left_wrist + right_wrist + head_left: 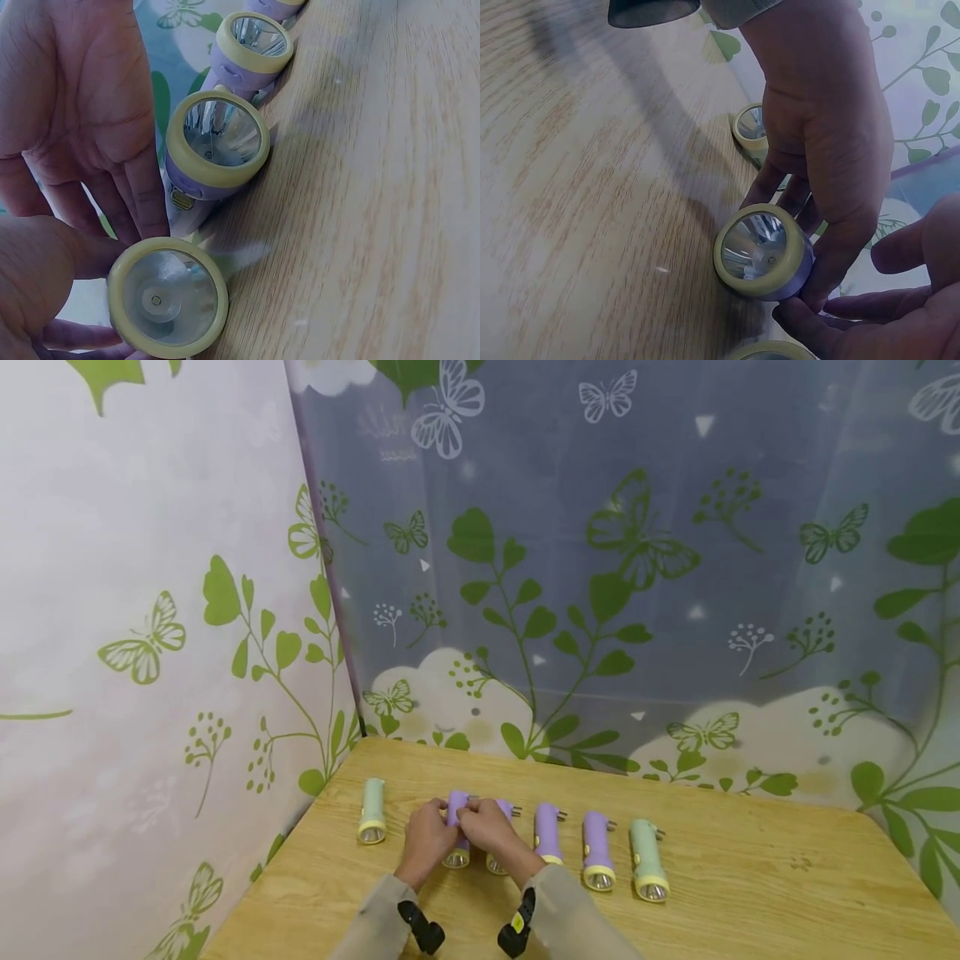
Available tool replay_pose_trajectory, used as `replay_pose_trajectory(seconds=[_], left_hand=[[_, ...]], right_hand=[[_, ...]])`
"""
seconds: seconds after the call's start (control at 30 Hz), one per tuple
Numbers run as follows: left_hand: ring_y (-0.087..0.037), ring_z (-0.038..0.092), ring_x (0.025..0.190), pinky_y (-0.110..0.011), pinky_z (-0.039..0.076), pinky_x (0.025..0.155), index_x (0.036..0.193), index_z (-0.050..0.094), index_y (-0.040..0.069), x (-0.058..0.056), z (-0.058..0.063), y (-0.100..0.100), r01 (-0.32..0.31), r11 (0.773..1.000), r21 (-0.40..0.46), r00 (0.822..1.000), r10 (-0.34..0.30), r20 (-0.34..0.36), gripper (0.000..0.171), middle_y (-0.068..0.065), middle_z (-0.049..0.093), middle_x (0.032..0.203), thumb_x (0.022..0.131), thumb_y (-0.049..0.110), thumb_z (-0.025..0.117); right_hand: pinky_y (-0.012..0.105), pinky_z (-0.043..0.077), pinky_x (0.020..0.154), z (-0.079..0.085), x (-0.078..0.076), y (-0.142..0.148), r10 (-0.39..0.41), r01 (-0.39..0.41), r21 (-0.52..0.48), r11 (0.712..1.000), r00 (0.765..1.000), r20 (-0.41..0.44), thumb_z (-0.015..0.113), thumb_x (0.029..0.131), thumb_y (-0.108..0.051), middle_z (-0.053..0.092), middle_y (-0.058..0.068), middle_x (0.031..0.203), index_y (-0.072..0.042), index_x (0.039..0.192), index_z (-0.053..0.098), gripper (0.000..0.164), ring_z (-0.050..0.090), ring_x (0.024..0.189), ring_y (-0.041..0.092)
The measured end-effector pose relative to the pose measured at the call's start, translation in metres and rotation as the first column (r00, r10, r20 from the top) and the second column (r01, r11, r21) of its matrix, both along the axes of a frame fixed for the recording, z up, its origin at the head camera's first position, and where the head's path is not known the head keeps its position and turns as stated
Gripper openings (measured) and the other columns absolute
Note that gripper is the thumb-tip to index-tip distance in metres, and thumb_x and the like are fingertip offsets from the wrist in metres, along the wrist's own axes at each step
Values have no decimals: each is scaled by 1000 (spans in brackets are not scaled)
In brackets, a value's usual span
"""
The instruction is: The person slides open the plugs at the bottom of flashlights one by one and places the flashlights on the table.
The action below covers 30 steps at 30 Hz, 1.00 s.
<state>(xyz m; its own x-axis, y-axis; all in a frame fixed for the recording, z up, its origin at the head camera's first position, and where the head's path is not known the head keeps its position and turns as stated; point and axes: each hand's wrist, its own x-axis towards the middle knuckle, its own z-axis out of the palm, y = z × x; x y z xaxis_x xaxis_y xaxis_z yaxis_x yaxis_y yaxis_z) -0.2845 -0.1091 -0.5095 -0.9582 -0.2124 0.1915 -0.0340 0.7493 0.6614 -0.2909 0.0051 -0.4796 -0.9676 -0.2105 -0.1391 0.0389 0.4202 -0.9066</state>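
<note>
My left hand grips a purple flashlight with a yellow rim, its thumb and fingers around the body. In the left wrist view, the clear lens faces the camera low over the wood. My right hand reaches in from the other side, fingertips at the flashlight's body. In the right wrist view, the right thumb stands apart from the extended fingers, while the left hand comes down from above. Part of the flashlight's body is hidden behind the hands. Another purple flashlight lies partly under my right hand.
On the wooden table, a green flashlight lies at the left. Two purple flashlights and a green flashlight continue the row to the right, plug prongs toward the back. Patterned curtains border the table's left and back.
</note>
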Motion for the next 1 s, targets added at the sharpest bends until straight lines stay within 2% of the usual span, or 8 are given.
replay_pose_trajectory(seconds=[0.1,0.33,0.6,0.77,1.0], left_hand=[[-13,57,60,-28,44,53,101,63,0,0,0,0,-7,1000,-3,1000,7,6,38,-7,66,73,69,19,67],[-18,60,67,-33,47,58,100,64,-1,-1,1,1,-9,1000,-26,1000,9,20,35,-12,68,81,69,16,68],[-21,61,69,-35,48,59,97,64,0,-3,-1,0,-4,999,-53,1000,4,14,35,-13,68,82,68,19,70],[-22,62,71,-36,48,59,96,64,0,-3,-1,0,8,998,-59,1000,-7,10,36,-13,68,82,68,20,70],[-21,61,69,-34,48,58,99,63,0,-2,-2,1,14,998,-56,1000,-13,14,39,-13,68,82,67,20,70]], right_hand=[[22,32,48,0,0,-1,0,0,3,1000,1000,-10,46,85,-17,44,0,64,-8,68,58,23,40,55,12],[21,31,46,-1,0,-3,-9,9,19,1000,1000,-23,47,83,-16,41,0,61,-13,59,46,24,39,53,12],[22,32,47,-4,-3,-4,-6,7,29,1000,999,-38,47,80,-14,44,1,62,-12,58,46,22,42,54,13],[22,31,47,-4,-2,-3,-10,11,34,999,1000,-28,48,79,-15,41,0,60,-15,55,41,25,40,54,13],[22,33,51,-3,-1,-2,-9,10,34,999,1000,-4,48,76,-14,44,2,66,-14,56,43,20,43,61,15]])
